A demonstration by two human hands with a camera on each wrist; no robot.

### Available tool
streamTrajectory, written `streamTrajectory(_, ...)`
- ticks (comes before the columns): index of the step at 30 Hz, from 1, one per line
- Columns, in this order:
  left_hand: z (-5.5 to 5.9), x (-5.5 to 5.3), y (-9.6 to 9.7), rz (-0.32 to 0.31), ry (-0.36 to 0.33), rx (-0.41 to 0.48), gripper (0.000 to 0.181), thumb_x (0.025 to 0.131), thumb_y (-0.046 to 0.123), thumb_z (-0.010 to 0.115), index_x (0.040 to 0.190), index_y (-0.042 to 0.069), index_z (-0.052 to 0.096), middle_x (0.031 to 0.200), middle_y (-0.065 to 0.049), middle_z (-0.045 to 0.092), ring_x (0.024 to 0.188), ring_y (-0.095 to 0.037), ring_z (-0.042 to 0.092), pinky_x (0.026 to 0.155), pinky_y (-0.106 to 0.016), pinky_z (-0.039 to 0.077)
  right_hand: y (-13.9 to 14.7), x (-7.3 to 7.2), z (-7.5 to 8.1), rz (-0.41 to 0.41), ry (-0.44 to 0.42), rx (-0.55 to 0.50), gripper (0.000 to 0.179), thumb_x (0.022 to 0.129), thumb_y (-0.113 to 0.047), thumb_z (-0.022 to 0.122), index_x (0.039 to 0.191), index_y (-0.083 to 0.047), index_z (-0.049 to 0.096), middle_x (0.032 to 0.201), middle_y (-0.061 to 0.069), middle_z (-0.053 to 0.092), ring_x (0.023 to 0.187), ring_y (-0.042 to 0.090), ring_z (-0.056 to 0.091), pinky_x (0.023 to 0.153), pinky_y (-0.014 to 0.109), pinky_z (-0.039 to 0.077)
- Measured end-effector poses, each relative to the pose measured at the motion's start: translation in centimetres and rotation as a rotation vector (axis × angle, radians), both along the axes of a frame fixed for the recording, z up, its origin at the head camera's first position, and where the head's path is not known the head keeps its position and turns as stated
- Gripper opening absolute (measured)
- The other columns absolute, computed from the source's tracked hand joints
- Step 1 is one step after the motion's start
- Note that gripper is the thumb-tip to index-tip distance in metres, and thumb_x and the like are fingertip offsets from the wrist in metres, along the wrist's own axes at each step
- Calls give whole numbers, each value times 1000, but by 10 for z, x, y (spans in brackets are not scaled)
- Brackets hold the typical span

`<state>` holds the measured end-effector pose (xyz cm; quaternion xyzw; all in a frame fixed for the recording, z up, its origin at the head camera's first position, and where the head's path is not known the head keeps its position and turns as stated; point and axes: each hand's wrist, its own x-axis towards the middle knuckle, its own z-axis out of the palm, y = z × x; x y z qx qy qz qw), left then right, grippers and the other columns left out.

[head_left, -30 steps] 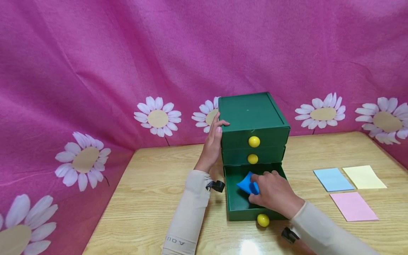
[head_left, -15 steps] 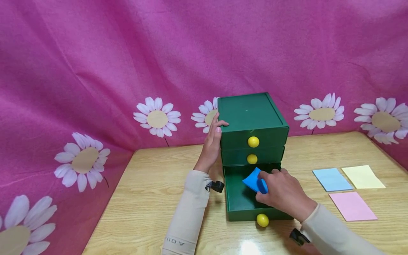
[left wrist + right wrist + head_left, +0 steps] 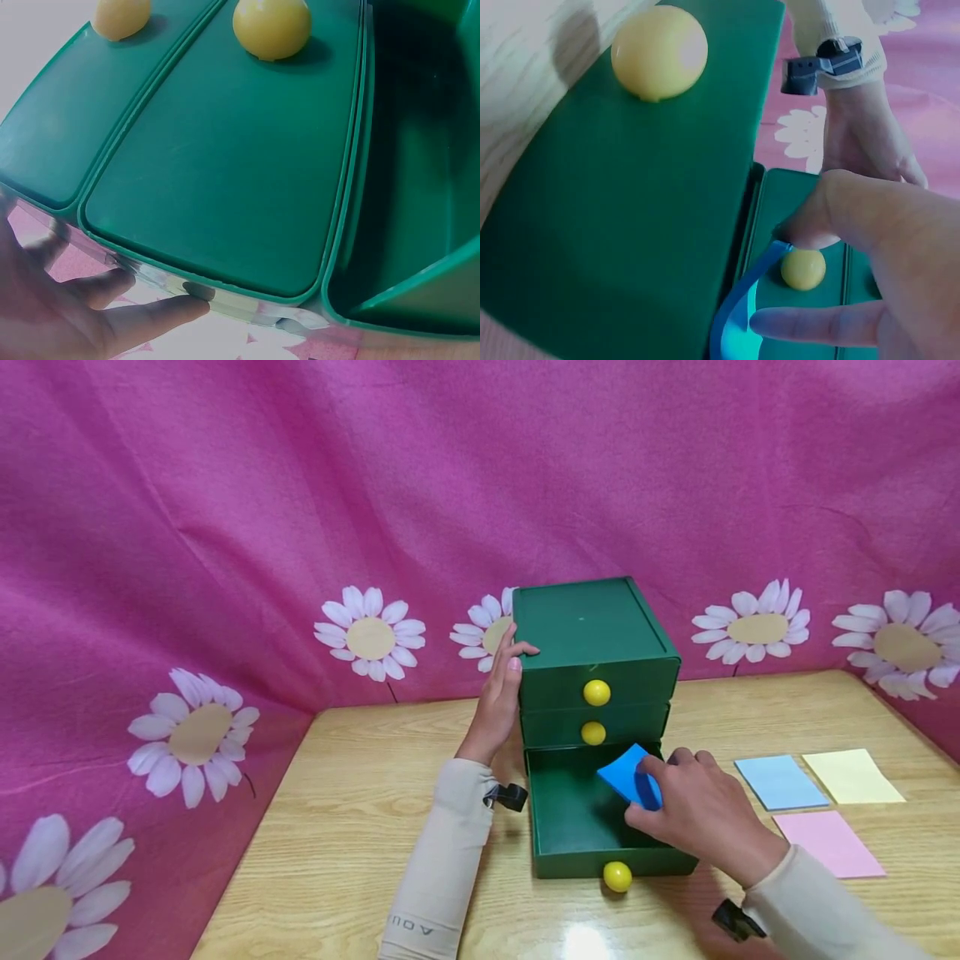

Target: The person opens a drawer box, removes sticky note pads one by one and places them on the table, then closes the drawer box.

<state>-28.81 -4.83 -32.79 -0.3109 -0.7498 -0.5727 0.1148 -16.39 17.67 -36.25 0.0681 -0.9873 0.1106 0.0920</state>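
My right hand (image 3: 701, 806) pinches a bright blue pad of sticky notes (image 3: 626, 772) between thumb and fingers, over the right side of the pulled-out bottom drawer (image 3: 566, 831). The pad bows in the grip; its curved edge (image 3: 739, 304) shows in the right wrist view. The green drawer unit (image 3: 600, 622) has yellow ball knobs, and its upper two drawers are closed. My left hand (image 3: 497, 702) lies along the unit's left side, a fingertip on its top edge. In the left wrist view, that hand's fingers (image 3: 161, 319) stretch along the side wall.
On the table to the right lie a light blue note pad (image 3: 782, 782), a yellow one (image 3: 855, 777) and a pink one (image 3: 828, 843). A magenta cloth (image 3: 465, 485) with daisies hangs behind and to the left of the wooden table (image 3: 360, 810).
My right hand has moved right with the blue sticky note pad, from the drawer's middle to its right side. The left hand stays in place on the drawer unit.
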Motion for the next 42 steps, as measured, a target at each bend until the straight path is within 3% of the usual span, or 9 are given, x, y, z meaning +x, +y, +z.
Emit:
streamTrajectory(7, -27, -31, 2, 15, 36, -3, 42, 104, 46, 23, 130, 23, 47, 161, 8, 12, 145, -14, 16, 111, -58, 22, 18, 5, 6, -36, -13, -8, 59, 71, -43, 76, 115, -6, 66, 93, 20, 58, 80, 35, 51, 51, 46, 49)
streamTrajectory(17, -27, -30, 0, 22, 24, -9, 42, 103, 47, 23, 130, 24, 46, 160, 10, 12, 145, -13, 15, 111, -58, 22, 43, 9, 0, -85, -54, 4, 70, 69, -45, 78, 121, -2, 63, 99, 27, 57, 85, 44, 53, 55, 56, 51)
streamTrajectory(25, -27, -29, -2, 18, 26, -14, 39, 105, 40, 23, 130, 21, 46, 161, 4, 11, 145, -14, 13, 111, -57, 21, 65, 12, -7, -128, -41, 20, 71, 69, -46, 78, 119, 1, 62, 97, 32, 56, 83, 48, 51, 55, 58, 49)
streamTrajectory(31, -11, -11, -2, -14, -1, -10, 34, 106, 24, 24, 131, 11, 45, 162, -7, 10, 146, -24, 13, 112, -59, 18, 78, 14, -12, -150, -36, 11, 69, 70, -45, 78, 116, 3, 61, 98, 35, 54, 81, 49, 51, 52, 57, 49)
streamTrajectory(35, 0, -1, -2, -8, 6, -14, 34, 106, 22, 24, 130, 8, 44, 161, -11, 11, 146, -26, 13, 112, -58, 19, 87, 15, -12, -172, -61, 10, 74, 69, -48, 79, 117, 4, 59, 98, 37, 52, 82, 51, 50, 51, 57, 49)
streamTrajectory(39, -2, -3, -1, -8, 13, -9, 33, 105, 20, 25, 129, 7, 44, 161, -13, 11, 146, -27, 13, 112, -58, 19, 96, 16, -13, -202, -80, 17, 74, 71, -48, 78, 118, 5, 57, 97, 38, 51, 81, 51, 49, 50, 57, 48)
streamTrajectory(42, -11, -13, 0, -11, 16, -5, 34, 106, 22, 25, 130, 10, 45, 161, -8, 11, 146, -25, 13, 112, -58, 19, 102, 18, -14, -218, -82, 21, 72, 72, -47, 77, 117, 6, 56, 95, 38, 51, 79, 51, 48, 51, 56, 47)
